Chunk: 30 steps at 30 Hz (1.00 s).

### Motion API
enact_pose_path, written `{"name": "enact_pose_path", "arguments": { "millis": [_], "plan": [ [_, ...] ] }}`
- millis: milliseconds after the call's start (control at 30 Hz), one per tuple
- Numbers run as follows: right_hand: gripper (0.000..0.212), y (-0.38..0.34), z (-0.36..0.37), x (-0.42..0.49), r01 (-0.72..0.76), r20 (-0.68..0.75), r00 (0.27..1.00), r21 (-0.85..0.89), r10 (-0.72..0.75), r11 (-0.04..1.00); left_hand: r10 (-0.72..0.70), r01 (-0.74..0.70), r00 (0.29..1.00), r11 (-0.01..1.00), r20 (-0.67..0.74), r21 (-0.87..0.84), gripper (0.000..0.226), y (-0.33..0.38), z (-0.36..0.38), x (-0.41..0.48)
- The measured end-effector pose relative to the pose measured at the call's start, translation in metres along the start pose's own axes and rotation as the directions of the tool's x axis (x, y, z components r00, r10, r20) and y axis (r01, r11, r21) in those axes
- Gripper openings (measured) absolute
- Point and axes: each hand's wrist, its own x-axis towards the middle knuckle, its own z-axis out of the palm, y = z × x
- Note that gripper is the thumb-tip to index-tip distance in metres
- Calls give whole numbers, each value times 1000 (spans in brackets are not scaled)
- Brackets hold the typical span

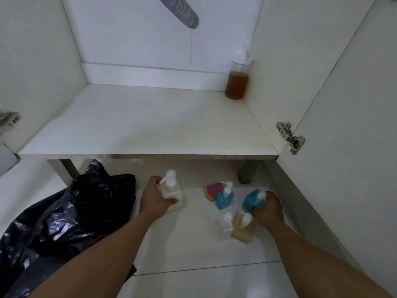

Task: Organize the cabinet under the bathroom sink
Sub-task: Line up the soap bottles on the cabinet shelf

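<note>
Under-sink cabinet [38,61] of white laminate stands open, its bottom shelf [150,121] carrying a round clear pump bottle of amber liquid [237,82], upright in the back right corner near the side wall. A grey corrugated drain hose [182,11] hangs down at the back, ending well above the shelf. The white door [354,104] on the right is swung wide on a metal hinge [290,136].

Below the shelf's front edge, over the white tiled floor [193,254], a person reaches in with both bare arms. The left hand [155,198] grips a square cream pump bottle [173,195], fingers wrapped round its body and thumb across the near face; whether the bottle rests on the floor cannot be told. The right hand [268,208] holds a blue pump bottle [250,200] tilted to the left, fingers clamped about its top beside the white pump head.

Between the hands a second blue pump bottle [223,198] stands upright, just in front of a pink and yellow sponge [212,190]. Nearer the camera, a clear square pump bottle [224,225] and a tan square pump bottle [242,230] stand side by side, touching. A crumpled black plastic bag [64,211] lies on the floor at left, beside the left forearm. A square metal leg [249,171] of the cabinet shows behind the bottles.
</note>
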Motion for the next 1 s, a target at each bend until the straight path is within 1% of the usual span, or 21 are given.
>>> {"name": "enact_pose_path", "arguments": {
  "millis": [100,233,333,433,567,700,867,1000],
  "plan": [
    [49,-11,-11,-10,114,-4,993,19,-114,993,65,-66,997,998,-40,-22,76,12,-4,-19],
    [50,-45,-28,-37,225,-84,973,134,-215,965,191,-195,973,980,-130,-23,83,49,-8,-44],
    [54,-72,-40,-45,326,-215,934,186,-285,927,326,-331,930,943,-172,-5,86,86,-17,-48],
    [61,-100,-47,-42,394,-313,895,212,-320,894,391,-406,900,913,-193,-42,86,131,-26,-45],
    [65,-133,-51,-28,427,-384,868,250,-316,869,338,-366,917,924,-213,-109,90,187,-25,-24],
    [63,-159,-46,-2,404,-393,880,324,-267,855,277,-308,939,942,-204,-136,90,228,-11,23],
    [65,-176,-41,42,333,-402,896,328,-189,884,246,-266,953,958,-177,-104,89,260,30,89],
    [62,-176,-36,80,363,-414,886,344,-207,866,233,-259,958,954,-164,-153,91,277,70,137]
  ]
}}
